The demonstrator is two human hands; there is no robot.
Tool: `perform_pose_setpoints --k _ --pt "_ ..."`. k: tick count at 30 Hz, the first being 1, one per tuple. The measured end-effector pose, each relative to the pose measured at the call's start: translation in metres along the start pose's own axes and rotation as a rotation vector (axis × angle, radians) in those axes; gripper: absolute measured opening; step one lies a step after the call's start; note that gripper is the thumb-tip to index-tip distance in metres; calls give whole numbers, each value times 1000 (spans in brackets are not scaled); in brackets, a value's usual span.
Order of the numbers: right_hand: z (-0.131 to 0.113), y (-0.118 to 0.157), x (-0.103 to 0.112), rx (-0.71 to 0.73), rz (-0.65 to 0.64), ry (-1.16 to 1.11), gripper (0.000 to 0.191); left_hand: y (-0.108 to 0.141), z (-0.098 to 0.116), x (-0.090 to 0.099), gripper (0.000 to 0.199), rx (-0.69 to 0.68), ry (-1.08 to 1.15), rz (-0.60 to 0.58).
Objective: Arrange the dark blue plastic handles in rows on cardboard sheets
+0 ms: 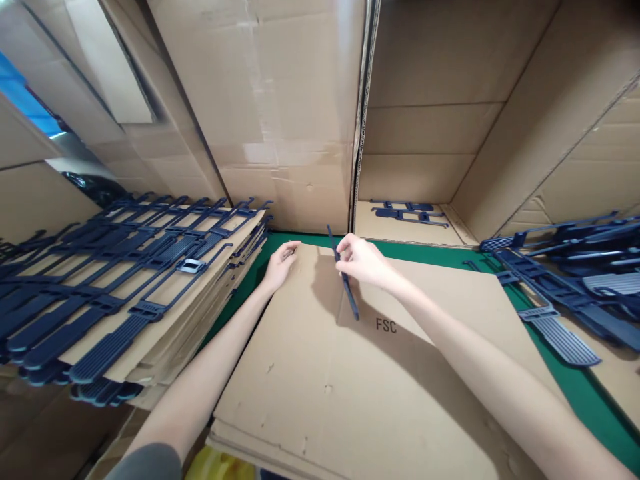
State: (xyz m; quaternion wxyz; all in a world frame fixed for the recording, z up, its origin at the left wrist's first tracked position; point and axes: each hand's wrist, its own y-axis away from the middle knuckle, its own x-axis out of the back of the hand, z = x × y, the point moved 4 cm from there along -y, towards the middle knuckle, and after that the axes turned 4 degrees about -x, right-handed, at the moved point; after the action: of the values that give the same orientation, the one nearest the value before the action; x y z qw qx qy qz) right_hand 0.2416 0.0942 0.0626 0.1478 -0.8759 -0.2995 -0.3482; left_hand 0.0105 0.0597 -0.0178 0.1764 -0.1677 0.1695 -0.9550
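My right hand [363, 260] pinches a narrow dark blue plastic bracket [351, 297] between thumb and fingers. The bracket is seen nearly edge-on and tilted, above the top cardboard sheet [300, 360] of a stack marked "FSC". At the far left corner of that sheet is my left hand [281, 265], its fingers bent and closed over the edge. Part of its grip is hidden.
On the left, a tall cardboard stack [175, 353] carries rows of similar blue brackets [117, 337]. More brackets [565, 333] lie heaped at right, and a few [410, 217] in the open box behind. Green tabletop [415, 252] shows around the sheets; tall cardboard walls [280, 120] stand behind.
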Motion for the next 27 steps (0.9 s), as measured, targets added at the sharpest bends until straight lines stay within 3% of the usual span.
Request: perform_pose_setpoints --k 2,4,13,17,19,21,24,27 --pt "8 -6 2 -31 -27 -213 20 0 -1 0 37 2 6 5" --pt "12 -10 -2 -22 -72 -251 15 0 -1 0 37 7 8 11" --pt "-4 8 -33 137 -195 -10 13 1 4 -1 41 16 20 -8" --pt "-19 12 -27 322 -245 66 23 3 11 -1 44 6 25 -37" --pt "-18 9 -4 369 -292 53 31 4 13 -2 48 5 19 -47" --pt "-3 3 36 291 -256 8 35 4 14 -2 48 5 12 -50" --pt "41 1 119 76 102 51 37 3 14 -2 44 4 3 -47" --pt "105 23 190 -285 434 191 37 0 11 -2 40 -3 6 -41"
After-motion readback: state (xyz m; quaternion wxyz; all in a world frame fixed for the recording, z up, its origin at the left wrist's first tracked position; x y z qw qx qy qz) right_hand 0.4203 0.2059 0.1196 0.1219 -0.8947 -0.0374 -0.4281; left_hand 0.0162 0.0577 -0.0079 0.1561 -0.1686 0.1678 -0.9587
